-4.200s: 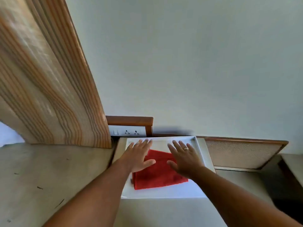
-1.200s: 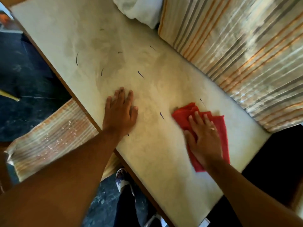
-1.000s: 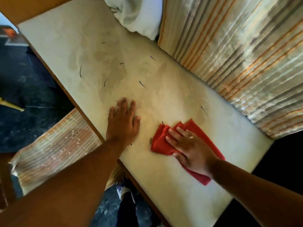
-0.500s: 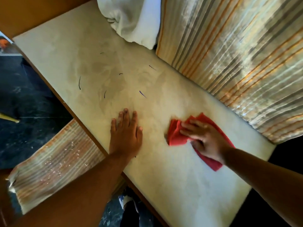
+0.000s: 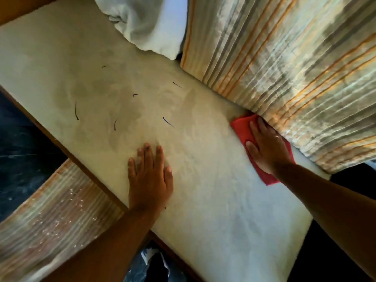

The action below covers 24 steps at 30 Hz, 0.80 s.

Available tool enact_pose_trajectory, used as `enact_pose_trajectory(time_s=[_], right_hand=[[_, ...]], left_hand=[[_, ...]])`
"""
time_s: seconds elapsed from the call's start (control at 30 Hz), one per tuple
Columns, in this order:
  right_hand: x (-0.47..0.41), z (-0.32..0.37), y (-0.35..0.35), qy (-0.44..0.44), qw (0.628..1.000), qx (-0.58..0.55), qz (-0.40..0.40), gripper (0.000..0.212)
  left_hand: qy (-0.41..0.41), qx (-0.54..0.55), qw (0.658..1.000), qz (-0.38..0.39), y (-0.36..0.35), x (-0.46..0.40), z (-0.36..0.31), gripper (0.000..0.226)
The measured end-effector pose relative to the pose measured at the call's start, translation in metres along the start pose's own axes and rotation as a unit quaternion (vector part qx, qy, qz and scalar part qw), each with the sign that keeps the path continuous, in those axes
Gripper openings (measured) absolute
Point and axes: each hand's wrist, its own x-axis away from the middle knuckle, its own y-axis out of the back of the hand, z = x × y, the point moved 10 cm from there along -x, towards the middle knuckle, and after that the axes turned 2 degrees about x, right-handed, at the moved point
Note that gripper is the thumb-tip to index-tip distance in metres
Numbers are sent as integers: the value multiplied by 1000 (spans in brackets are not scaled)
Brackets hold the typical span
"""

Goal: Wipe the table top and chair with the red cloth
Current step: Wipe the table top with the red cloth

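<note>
My right hand (image 5: 266, 147) presses the cloth (image 5: 243, 127) flat at three o'clock on the surface (image 5: 203, 180), against the curtain (image 5: 284, 68); my left hand (image 5: 150, 176) (fingers straight) braces. I should sweep toward the marks (image 5: 167, 122) with even pressure.

The pale cream table top (image 5: 85, 64) looks smooth and matt, mottled with dull smears and thin dark pen marks, edged in brown wood. The folded red cloth (image 5: 242, 127) seems soft and matt; the pleated orange-and-grey striped curtain (image 5: 284, 64) has a faint sheen, and the crumpled white fabric (image 5: 146, 23) looks soft
</note>
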Motion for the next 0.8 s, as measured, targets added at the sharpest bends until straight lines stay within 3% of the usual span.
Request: enact_pose_trajectory(time_s=[0.07, 0.1, 0.2, 0.3, 0.43, 0.5, 0.53, 0.6, 0.7, 0.8], right_hand=[[-8, 21, -3, -83, 996, -11, -7, 67], [4, 43, -10, -71, 997, -9, -3, 67], [89, 104, -37, 93, 995, 0, 47, 67], [111, 59, -32, 142, 986, 8, 83, 69], [24, -34, -5, -127, 991, 22, 39, 71], [-5, -6, -1, -204, 979, 3, 21, 70], [-11, 22, -4, -200, 979, -9, 23, 70], [2, 102, -12, -99, 995, -4, 15, 71], [97, 195, -34, 98, 993, -11, 62, 70], [142, 175, -34, 211, 973, -17, 89, 71]], left_hand=[[-1, -2, 1000, 4, 0, 0, -1, 66], [-3, -1, 1000, 4, 1, 0, -2, 66], [-6, 3, 1000, 8, 1, 1, -2, 68], [-14, 17, 1000, 2, -1, 1, -2, 67], [-18, 19, 1000, 0, -4, 2, -1, 68], [-16, 27, 1000, 1, -2, 2, -1, 68], [-15, 35, 999, 0, 1, 2, -2, 67], [-7, 73, 997, -20, 10, 3, 1, 65], [-16, 201, 977, -64, 25, 8, 12, 62], [-136, 216, 964, -72, 42, -5, 25, 65]])
